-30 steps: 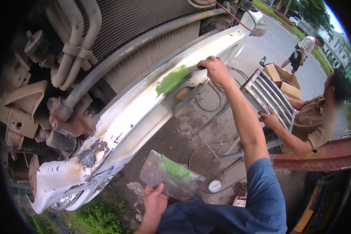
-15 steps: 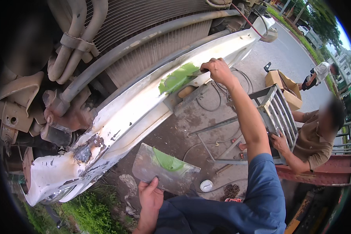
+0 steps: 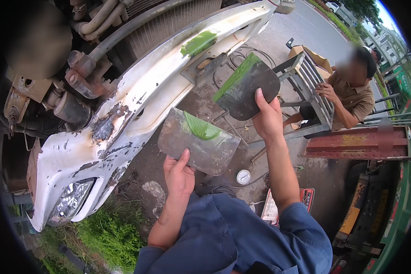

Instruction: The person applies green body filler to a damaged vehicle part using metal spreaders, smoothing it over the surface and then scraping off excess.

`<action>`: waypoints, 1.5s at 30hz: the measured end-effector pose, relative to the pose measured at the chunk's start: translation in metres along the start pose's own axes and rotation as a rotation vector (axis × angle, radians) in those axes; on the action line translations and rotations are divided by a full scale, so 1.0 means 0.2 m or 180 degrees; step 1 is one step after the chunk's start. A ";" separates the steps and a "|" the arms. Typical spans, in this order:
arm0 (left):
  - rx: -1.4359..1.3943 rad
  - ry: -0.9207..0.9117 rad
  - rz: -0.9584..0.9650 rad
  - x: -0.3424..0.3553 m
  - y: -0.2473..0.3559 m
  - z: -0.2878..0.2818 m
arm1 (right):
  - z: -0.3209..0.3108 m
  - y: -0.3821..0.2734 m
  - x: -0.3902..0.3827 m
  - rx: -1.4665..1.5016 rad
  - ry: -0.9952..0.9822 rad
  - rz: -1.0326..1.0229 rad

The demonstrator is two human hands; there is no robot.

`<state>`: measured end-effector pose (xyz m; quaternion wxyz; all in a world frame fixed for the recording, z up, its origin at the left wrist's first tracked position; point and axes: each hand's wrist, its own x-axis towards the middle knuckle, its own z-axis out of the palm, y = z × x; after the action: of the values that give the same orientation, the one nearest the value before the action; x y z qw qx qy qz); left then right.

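My left hand (image 3: 178, 176) grips a flat grey plate (image 3: 196, 155) with a mound of green paste (image 3: 201, 128) on it. Up and to its right, my right hand (image 3: 267, 118) is closed on a dark spreader (image 3: 242, 102), its far edge coated in green paste; the two tools are apart. Beyond them lies the white vehicle bumper (image 3: 150, 77), with a green paste patch (image 3: 198, 43) on its upper stretch and a chipped, bare patch (image 3: 106, 128) nearer its lamp (image 3: 73, 198) at the lower left.
A co-worker (image 3: 356, 96) grips a slatted metal frame (image 3: 311, 73) at right, beside a cardboard box (image 3: 299, 50), another person partly behind. Hoses (image 3: 242, 51), a round lid (image 3: 243, 177) and a red case (image 3: 306, 201) lie low. A red beam (image 3: 356, 141) is right; grass (image 3: 105, 233) grows lower left.
My right hand has drawn the spreader back from the bumper toward the plate, showing its coated face. My left hand's plate has risen in view. The view has shifted, showing more below.
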<state>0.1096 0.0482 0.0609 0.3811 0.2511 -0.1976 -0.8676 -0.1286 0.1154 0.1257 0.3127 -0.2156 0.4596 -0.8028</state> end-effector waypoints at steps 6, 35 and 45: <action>-0.0120 -0.0119 -0.0122 -0.18 0.08 0.02 | 0.15 0.01 -0.44 -0.0052 -0.0313 -0.0446; 0.1710 -0.0563 0.1742 -0.87 -0.36 0.23 | -0.42 -0.39 -1.33 -0.2420 0.0113 -0.0669; 0.2515 -0.0051 0.2544 -1.23 -0.49 0.25 | -0.42 -0.34 -1.49 -0.1806 -0.0550 -0.0409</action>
<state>0.1688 0.3041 0.1180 0.5557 0.2738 -0.5902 -0.5176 0.0105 0.4008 0.1276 0.2265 -0.3906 0.6227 -0.6391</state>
